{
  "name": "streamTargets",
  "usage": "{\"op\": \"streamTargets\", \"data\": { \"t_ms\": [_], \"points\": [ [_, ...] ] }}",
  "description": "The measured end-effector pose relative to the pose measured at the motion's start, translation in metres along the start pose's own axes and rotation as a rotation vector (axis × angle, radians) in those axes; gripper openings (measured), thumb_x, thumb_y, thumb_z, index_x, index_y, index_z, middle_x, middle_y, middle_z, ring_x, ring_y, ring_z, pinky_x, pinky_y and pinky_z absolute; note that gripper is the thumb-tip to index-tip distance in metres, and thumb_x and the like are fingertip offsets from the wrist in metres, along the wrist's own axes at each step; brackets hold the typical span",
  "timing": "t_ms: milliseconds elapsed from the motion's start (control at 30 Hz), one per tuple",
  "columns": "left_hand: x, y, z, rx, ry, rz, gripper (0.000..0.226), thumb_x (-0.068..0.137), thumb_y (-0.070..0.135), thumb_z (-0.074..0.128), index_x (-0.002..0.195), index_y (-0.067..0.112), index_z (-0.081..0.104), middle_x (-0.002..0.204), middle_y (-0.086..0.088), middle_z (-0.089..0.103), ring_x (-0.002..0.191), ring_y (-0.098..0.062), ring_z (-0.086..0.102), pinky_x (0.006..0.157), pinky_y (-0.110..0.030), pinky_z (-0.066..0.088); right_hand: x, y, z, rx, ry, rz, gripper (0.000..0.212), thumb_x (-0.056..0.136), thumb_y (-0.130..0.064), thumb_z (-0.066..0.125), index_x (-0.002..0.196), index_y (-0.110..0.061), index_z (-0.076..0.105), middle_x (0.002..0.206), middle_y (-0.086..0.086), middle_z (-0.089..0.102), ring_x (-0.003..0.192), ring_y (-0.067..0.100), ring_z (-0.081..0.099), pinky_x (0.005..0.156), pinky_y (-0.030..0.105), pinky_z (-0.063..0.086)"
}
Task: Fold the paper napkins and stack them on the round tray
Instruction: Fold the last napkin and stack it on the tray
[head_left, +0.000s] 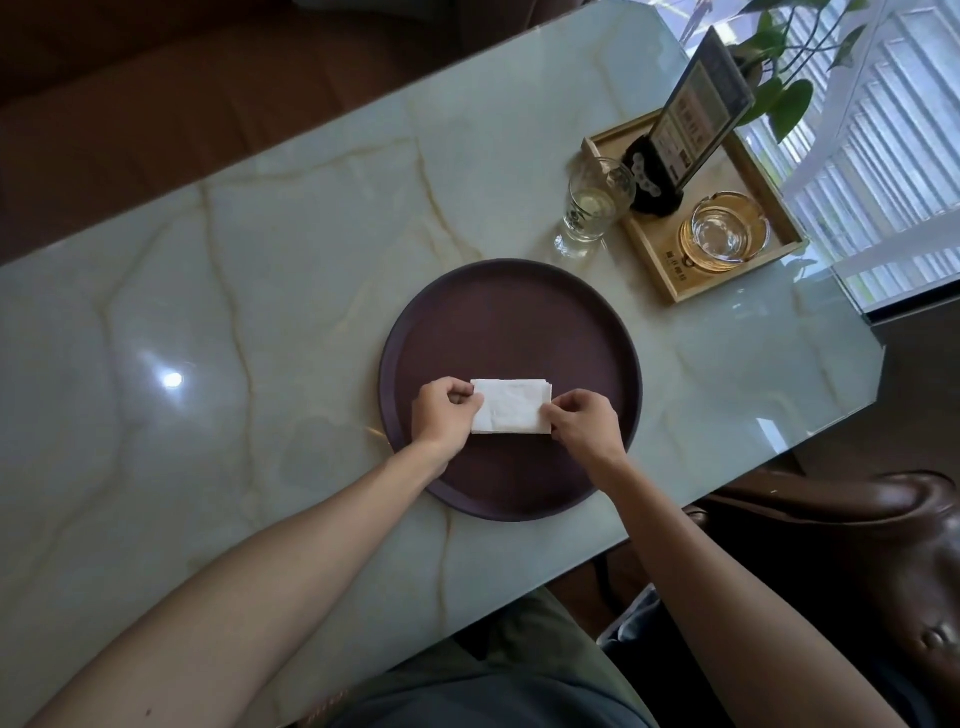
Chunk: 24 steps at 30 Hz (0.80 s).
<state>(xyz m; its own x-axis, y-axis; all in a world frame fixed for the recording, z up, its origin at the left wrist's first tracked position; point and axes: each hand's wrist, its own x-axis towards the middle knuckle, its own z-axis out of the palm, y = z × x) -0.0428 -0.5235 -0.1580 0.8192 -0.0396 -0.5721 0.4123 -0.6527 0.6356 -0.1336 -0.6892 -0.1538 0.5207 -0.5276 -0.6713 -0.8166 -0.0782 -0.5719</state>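
We look down on a long marble bench (260, 270) that fills most of the view. On it, near the middle, sits the round tray (511, 322), dark and flat with a low rim. Off to the far right stands a wooden tray (670, 280) carrying an amber ashtray (724, 239) and a standing menu card (696, 130), with a drinking glass (592, 208) just beside it on the bench.

The napkins (511, 408) lie on the near half of the round tray as one white folded rectangle; layered edges at its far right corner suggest more than one sheet, though we cannot count them. We see no loose, unfolded napkins anywhere on the bench, so we judge the task to be late: folding looks finished and what is left seems to be squaring the stack and letting go.

Both forearms reach in from the near edge and meet over the tray. Our left hand (441, 415) sits at the stack's left end, its fingers (457, 389) curled narrow and pinching that edge. Our right hand (584, 423) mirrors it at the right end, fingers (558, 410) bent close and gripping the near right corner. Both wrists are low, knuckles up.
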Motion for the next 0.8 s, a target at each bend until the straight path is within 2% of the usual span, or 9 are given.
{"op": "streamTargets", "data": {
  "t_ms": [100, 233, 433, 500, 533, 600, 667, 733, 800],
  "points": [
    [0.0, -0.002, 0.002, 0.012, 0.019, 0.004, 0.01, 0.083, 0.02, 0.077, 0.088, 0.021, 0.069, 0.073, 0.012, 0.063, 0.068, -0.004, 0.06, 0.055, -0.007, 0.04, 0.001, 0.001, 0.0, -0.02, 0.015, 0.006, 0.009, 0.084, -0.027, 0.069, 0.079, -0.02, 0.071, 0.08, 0.002, 0.075, 0.079, 0.024, 0.073, 0.074, 0.043, 0.06],
    [0.001, -0.004, 0.0, 0.017, 0.043, -0.017, 0.02, 0.083, 0.025, 0.078, 0.097, 0.015, 0.068, 0.082, 0.004, 0.068, 0.076, -0.012, 0.064, 0.068, -0.023, 0.046, 0.002, 0.002, -0.002, -0.043, 0.073, 0.016, 0.013, 0.088, -0.031, 0.068, 0.081, -0.021, 0.07, 0.08, -0.003, 0.074, 0.08, 0.019, 0.072, 0.075, 0.039, 0.059],
    [-0.003, -0.007, -0.002, 0.034, 0.005, -0.018, 0.012, 0.084, 0.026, 0.077, 0.092, 0.017, 0.073, 0.071, 0.015, 0.062, 0.072, -0.009, 0.064, 0.054, -0.006, 0.037, 0.002, 0.0, 0.0, -0.032, 0.038, 0.009, 0.013, 0.085, -0.029, 0.065, 0.078, -0.02, 0.071, 0.078, -0.002, 0.075, 0.078, 0.021, 0.073, 0.078, 0.044, 0.061],
    [-0.003, -0.005, -0.004, 0.051, -0.006, 0.0, 0.017, 0.084, 0.027, 0.076, 0.097, 0.017, 0.07, 0.076, 0.012, 0.064, 0.081, -0.015, 0.067, 0.061, -0.013, 0.044, 0.003, -0.001, 0.001, -0.037, 0.026, -0.008, 0.013, 0.086, -0.031, 0.064, 0.08, -0.021, 0.07, 0.079, -0.005, 0.074, 0.081, 0.02, 0.073, 0.072, 0.039, 0.059],
    [-0.003, -0.004, -0.006, 0.089, -0.008, 0.038, 0.026, 0.083, 0.029, 0.076, 0.104, 0.016, 0.068, 0.084, 0.008, 0.066, 0.088, -0.018, 0.068, 0.069, -0.021, 0.05, 0.002, -0.001, 0.001, -0.065, 0.036, -0.032, 0.015, 0.086, -0.036, 0.064, 0.082, -0.022, 0.067, 0.081, -0.008, 0.071, 0.082, 0.019, 0.071, 0.066, 0.034, 0.055],
    [-0.003, -0.002, -0.01, 0.257, -0.046, 0.2, 0.054, 0.079, 0.036, 0.078, 0.125, 0.014, 0.06, 0.112, -0.001, 0.064, 0.107, -0.022, 0.063, 0.09, -0.034, 0.052, 0.001, -0.001, -0.002, -0.193, 0.083, -0.161, 0.027, 0.085, -0.049, 0.066, 0.092, -0.024, 0.059, 0.09, -0.014, 0.064, 0.085, 0.014, 0.064, 0.062, 0.027, 0.045],
    [-0.002, 0.005, -0.014, 0.491, -0.145, 0.4, 0.082, 0.072, 0.045, 0.081, 0.141, 0.014, 0.049, 0.134, -0.004, 0.052, 0.123, -0.025, 0.051, 0.103, -0.04, 0.046, 0.002, -0.001, -0.005, -0.408, 0.065, -0.391, 0.048, 0.08, -0.053, 0.074, 0.112, -0.021, 0.056, 0.11, -0.006, 0.059, 0.099, 0.017, 0.056, 0.073, 0.034, 0.049],
    [0.001, 0.013, -0.016, 0.735, -0.228, 0.543, 0.101, 0.066, 0.049, 0.082, 0.15, 0.015, 0.039, 0.146, -0.004, 0.044, 0.13, -0.028, 0.044, 0.105, -0.042, 0.042, 0.002, -0.004, -0.008, -0.697, -0.041, -0.578, 0.086, 0.074, -0.055, 0.081, 0.141, -0.014, 0.046, 0.137, 0.007, 0.05, 0.12, 0.028, 0.05, 0.092, 0.044, 0.05],
    [0.004, 0.017, -0.016, 0.914, -0.283, 0.61, 0.105, 0.066, 0.045, 0.084, 0.153, 0.016, 0.034, 0.151, -0.003, 0.038, 0.135, -0.029, 0.041, 0.105, -0.042, 0.041, 0.003, -0.008, -0.008, -0.934, -0.138, -0.646, 0.11, 0.071, -0.057, 0.082, 0.156, -0.013, 0.029, 0.153, 0.01, 0.037, 0.134, 0.033, 0.043, 0.102, 0.048, 0.047]
  ]
}}
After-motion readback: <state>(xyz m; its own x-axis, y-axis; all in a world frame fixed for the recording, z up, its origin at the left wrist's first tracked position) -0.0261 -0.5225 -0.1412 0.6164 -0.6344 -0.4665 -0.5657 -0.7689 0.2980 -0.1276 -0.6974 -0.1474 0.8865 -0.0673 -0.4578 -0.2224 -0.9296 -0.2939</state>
